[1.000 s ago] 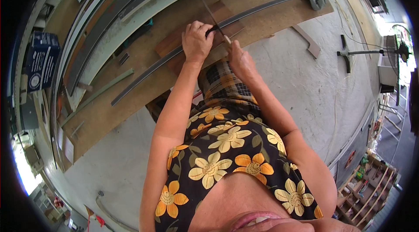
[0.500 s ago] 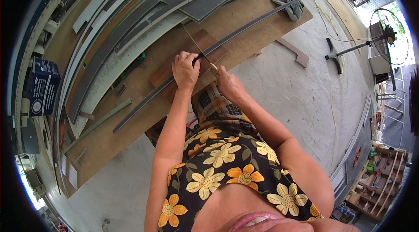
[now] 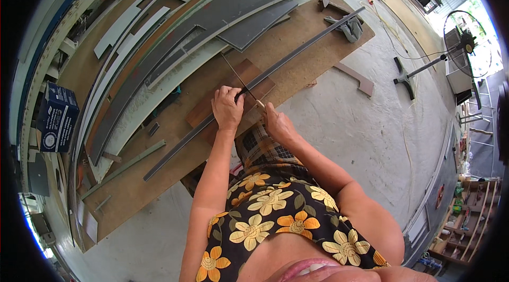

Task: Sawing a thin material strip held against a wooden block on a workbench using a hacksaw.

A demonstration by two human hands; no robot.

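The left hand [image 3: 227, 108] covers the stretch of the long grey strip [image 3: 275, 70] beneath it, so its grip there cannot be made out. The thin rod [image 3: 238, 78] runs under the fingers, its lower end perhaps meeting the right hand [image 3: 277, 123]. The blue box [image 3: 55, 117] blurs toward the picture's dark rim.

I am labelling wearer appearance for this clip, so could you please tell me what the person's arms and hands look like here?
Both arms are bare from shoulder to fingertips: no sleeves, no gloves. The left hand and right hand show no rings, watch or bracelets that I can make out. The person wears a sleeveless black top printed with yellow and orange flowers, over a brown checked garment below it.
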